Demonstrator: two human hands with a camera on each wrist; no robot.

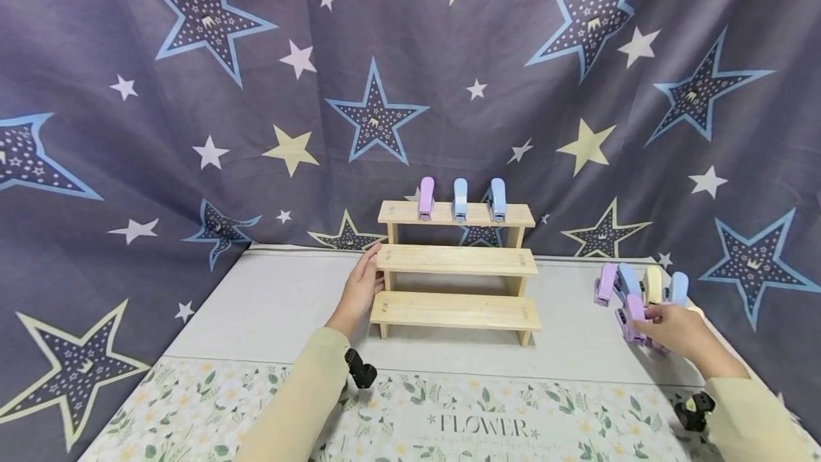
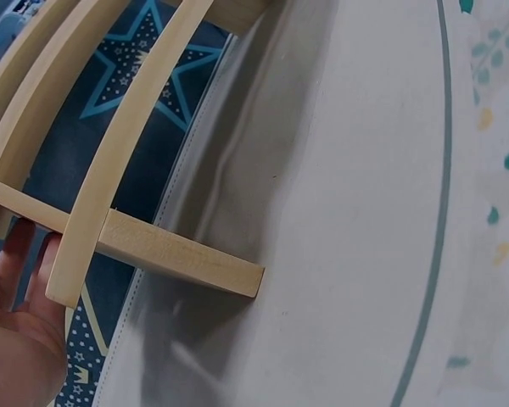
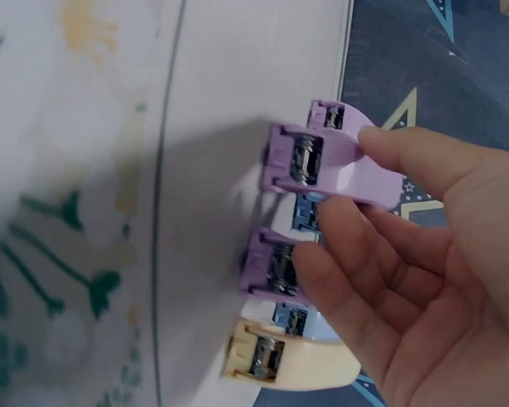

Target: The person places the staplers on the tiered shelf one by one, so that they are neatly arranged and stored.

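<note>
A three-step wooden display stand [image 1: 455, 310] has my left hand [image 1: 359, 291] at its left side, gripping the end of the middle step; in the left wrist view its fingers [image 2: 41, 275] reach behind the wood. My right hand [image 1: 676, 330] pinches a purple stapler [image 3: 369, 174] between thumb and fingers, at the front of a cluster on the right. Near it are another purple stapler [image 1: 605, 284], a blue stapler [image 1: 627, 278], a yellow stapler [image 1: 653, 282] and a second blue one. Below the held stapler in the right wrist view, one more purple stapler [image 3: 267, 267] is partly hidden by fingers.
On the top step stand a purple stapler [image 1: 426, 197] and two blue staplers [image 1: 460, 198]. The table [image 1: 288, 284] is white, with a flower-printed mat [image 1: 487, 398] along the front. A star-patterned curtain [image 1: 256, 127] hangs behind and at both sides.
</note>
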